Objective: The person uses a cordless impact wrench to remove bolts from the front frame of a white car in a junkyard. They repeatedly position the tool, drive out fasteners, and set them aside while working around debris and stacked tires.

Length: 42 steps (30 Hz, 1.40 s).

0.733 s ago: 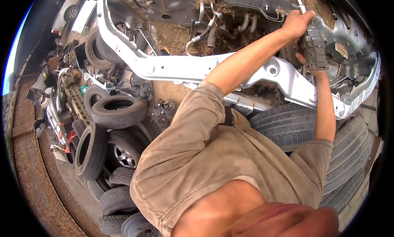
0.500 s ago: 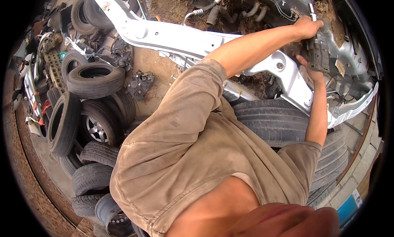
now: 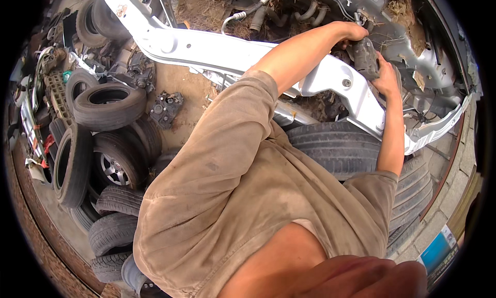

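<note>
A dusty dark grey power tool, by its look an impact wrench (image 3: pixel 366 60), is held over the engine bay at the upper right. A short metal shaft (image 3: pixel 357 18) shows past its front end. My left hand (image 3: pixel 355 32) reaches across and is closed around the front of the tool, its fingertips partly hidden. Against the tool's rear right side, my right hand (image 3: pixel 386 79) is wrapped, with the thumb up along the body. Just below both hands runs a long silver metal beam (image 3: pixel 217 49) with holes in it.
Large tyres (image 3: pixel 336 148) lie under the beam, right in front of me. At the left are a pile of worn tyres (image 3: pixel 109 106), a dark mechanical part (image 3: pixel 166 108) on the ground and mixed scrap. Hoses (image 3: pixel 258 14) and dry grass fill the bay.
The wrench has shifted left and turned, so its rounded rear now faces me. My right hand has come up from below to its right side. The left hand has moved left with it.
</note>
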Available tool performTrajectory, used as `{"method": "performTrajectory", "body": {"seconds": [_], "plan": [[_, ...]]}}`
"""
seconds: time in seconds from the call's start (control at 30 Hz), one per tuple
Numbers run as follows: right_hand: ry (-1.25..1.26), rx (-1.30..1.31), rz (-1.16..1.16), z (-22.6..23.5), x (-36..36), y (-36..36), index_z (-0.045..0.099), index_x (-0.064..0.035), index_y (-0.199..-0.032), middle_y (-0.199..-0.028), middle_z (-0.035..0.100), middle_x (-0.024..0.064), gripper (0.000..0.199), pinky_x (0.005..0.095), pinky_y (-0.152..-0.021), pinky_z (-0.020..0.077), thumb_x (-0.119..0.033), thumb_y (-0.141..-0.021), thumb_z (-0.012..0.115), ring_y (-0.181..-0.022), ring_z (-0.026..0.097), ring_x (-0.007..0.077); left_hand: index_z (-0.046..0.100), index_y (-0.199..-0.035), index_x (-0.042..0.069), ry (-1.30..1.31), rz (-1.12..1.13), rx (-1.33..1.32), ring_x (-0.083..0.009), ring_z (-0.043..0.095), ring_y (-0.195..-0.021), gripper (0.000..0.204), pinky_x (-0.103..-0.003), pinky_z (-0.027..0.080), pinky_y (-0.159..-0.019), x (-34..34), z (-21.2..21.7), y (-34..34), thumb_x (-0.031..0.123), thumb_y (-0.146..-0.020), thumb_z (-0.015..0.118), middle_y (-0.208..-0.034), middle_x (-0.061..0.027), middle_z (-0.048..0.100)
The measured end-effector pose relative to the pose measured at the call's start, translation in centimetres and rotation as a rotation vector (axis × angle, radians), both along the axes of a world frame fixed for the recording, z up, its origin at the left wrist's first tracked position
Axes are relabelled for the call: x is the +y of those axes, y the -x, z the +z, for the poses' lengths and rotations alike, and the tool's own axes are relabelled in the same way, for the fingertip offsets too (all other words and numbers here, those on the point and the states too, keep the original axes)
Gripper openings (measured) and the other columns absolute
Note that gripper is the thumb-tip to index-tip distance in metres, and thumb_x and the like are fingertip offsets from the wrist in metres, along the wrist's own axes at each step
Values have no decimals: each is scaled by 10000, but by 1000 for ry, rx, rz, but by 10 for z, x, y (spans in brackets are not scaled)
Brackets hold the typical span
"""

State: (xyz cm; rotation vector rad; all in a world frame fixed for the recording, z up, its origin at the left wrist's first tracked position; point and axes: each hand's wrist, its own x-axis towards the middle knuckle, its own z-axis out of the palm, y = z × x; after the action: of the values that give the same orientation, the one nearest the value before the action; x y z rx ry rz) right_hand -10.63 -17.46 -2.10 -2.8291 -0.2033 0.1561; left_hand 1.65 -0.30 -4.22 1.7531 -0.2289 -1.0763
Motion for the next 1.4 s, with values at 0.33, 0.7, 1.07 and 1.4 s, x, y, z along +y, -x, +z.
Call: {"method": "performTrajectory", "body": {"seconds": [0.33,0.7,1.07,1.4], "plan": [[-703,262,-126,11,-11,5,564,-25,-734,-618,501,13,169,297,-555,347,-146,-753,680,-571,461,123,480,-679,92,344,15,306,-77,226,-391,363,-254,310,-396,13,30,6,334,-922,359,-535,35,300],[-689,106,39,-22,-16,-6,522,19,-1144,-865,593,86,501,319,-650,441,-155,-706,692,-706,541,193,558,-869,-45,104,80,153,-287,520,-562,375,-458,456,-574,-12,-27,-8,274,-861,361,-752,-208,555],[-574,328,117,1,20,-12,460,14,-1252,-1149,601,187,623,341,-933,418,-58,-667,663,-1073,575,248,609,-875,54,-60,114,62,-237,505,-592,367,-397,429,-510,1,-28,-10,403,-834,502,-769,-124,565],[-576,365,43,-17,-1,-4,369,55,-1313,-1252,527,213,799,348,-999,380,-145,-633,737,-1166,501,283,621,-1001,31,-48,101,34,-240,539,-675,483,-369,407,-518,-5,-28,-17,473,-858,487,-888,-107,612]]}}
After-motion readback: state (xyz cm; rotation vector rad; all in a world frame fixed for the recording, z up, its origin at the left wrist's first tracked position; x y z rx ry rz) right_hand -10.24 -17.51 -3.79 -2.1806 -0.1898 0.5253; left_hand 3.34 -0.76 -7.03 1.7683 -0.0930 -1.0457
